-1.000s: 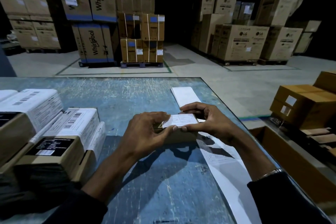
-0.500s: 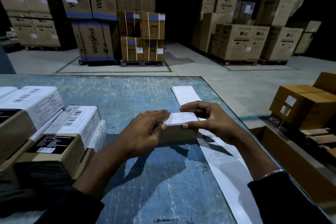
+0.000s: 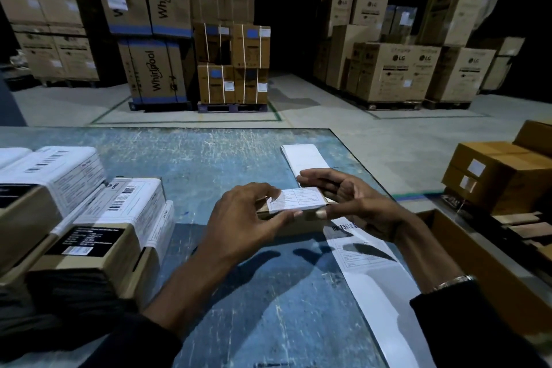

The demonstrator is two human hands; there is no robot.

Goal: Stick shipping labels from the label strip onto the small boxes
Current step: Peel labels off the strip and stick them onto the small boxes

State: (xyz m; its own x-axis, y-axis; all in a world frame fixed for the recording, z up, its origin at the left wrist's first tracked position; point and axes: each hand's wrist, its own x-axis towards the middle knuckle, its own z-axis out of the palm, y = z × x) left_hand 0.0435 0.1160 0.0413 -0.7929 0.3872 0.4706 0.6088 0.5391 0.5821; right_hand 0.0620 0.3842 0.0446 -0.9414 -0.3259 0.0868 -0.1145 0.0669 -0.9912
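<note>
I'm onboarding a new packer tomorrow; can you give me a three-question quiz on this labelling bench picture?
1. True or false: both hands hold the small box that is being labelled.
2. Where do the already labelled boxes sit? A) left side of the table B) on the floor C) right of the label strip
3. Fill in: the label strip runs under the ___ hand.

Key:
1. True: left hand and right hand grip its ends, with the label on top.
2. A
3. right
</note>
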